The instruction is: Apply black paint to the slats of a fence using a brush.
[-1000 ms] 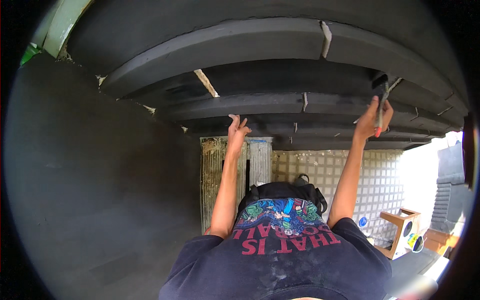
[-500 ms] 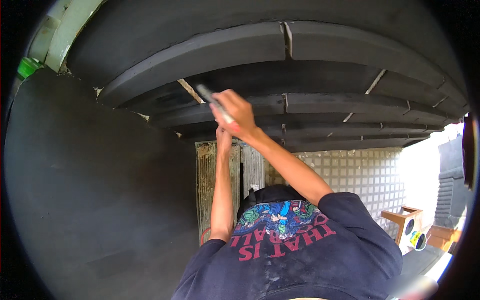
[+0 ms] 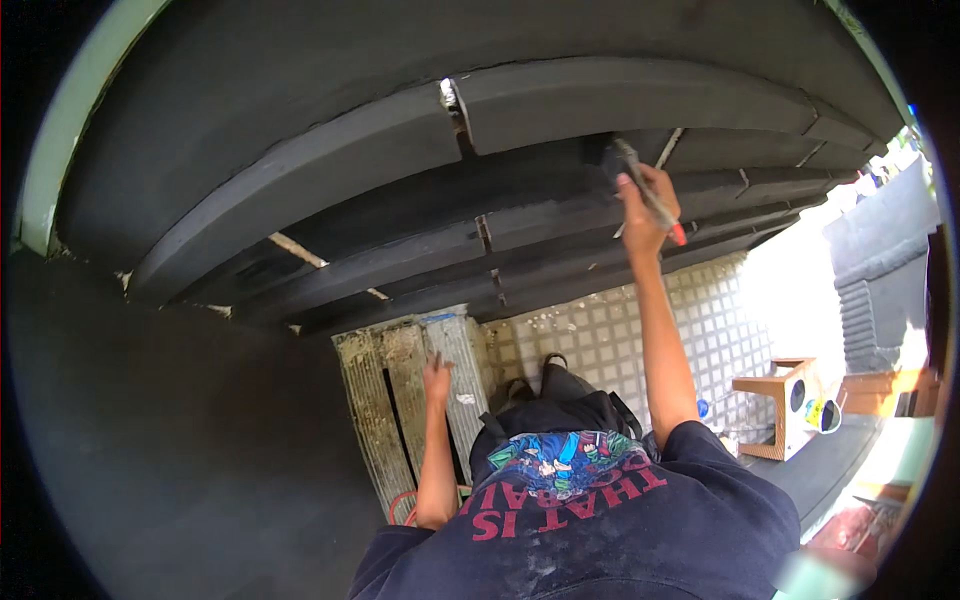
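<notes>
My right hand (image 3: 648, 212) is closed round a paintbrush (image 3: 660, 212) with a pale handle and a red end. Its dark bristles are at a dark grey ledged surface (image 3: 560, 160), beside a pale unpainted gap (image 3: 670, 148). My left hand (image 3: 437, 380) hangs over a worn, ribbed wooden bench (image 3: 405, 345), holding nothing, its fingers loosely apart. Further left on the ledges, another pale gap (image 3: 300, 250) shows.
A large dark wall (image 3: 180, 400) fills the left. Tiled floor (image 3: 600, 310) lies behind the bench. To the right stand a wooden stool-like box (image 3: 790, 400) with round dark holes and a small paint tin (image 3: 823, 415). A red cable (image 3: 403, 505) loops by the bench.
My right hand has carried the paintbrush rightward along the ledges. My left hand has parted from it and dropped toward the bench. The view has shifted to the right.
</notes>
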Demonstrator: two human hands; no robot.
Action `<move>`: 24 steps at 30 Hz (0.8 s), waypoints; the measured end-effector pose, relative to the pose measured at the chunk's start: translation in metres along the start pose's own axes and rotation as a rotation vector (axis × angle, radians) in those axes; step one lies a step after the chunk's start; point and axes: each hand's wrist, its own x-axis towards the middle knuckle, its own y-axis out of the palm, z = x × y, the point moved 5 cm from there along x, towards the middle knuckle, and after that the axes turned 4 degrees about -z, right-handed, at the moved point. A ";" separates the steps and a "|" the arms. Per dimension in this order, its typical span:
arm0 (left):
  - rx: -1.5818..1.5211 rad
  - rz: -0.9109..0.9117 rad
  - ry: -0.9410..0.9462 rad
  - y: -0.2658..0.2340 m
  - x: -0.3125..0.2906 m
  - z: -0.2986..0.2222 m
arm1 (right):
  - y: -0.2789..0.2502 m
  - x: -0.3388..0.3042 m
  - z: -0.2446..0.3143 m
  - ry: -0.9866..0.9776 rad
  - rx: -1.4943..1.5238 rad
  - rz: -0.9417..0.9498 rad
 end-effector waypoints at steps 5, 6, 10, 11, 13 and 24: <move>0.276 0.143 0.102 0.070 -0.027 0.046 | -0.054 0.034 -0.038 0.071 -0.014 -0.121; 0.392 0.163 0.224 0.085 -0.035 0.041 | -0.067 0.039 -0.042 0.084 -0.019 -0.199; 0.553 0.362 0.134 0.133 -0.042 0.030 | -0.115 0.032 -0.057 0.075 -0.133 -0.267; 0.570 0.372 0.146 0.140 -0.041 0.029 | -0.129 0.026 -0.061 0.039 -0.207 -0.251; 0.691 0.406 0.340 0.159 -0.036 0.028 | -0.165 0.001 -0.069 0.078 -0.341 -0.220; 1.090 0.983 0.319 0.237 -0.036 0.064 | -0.525 -0.395 -0.188 1.131 -1.209 -0.175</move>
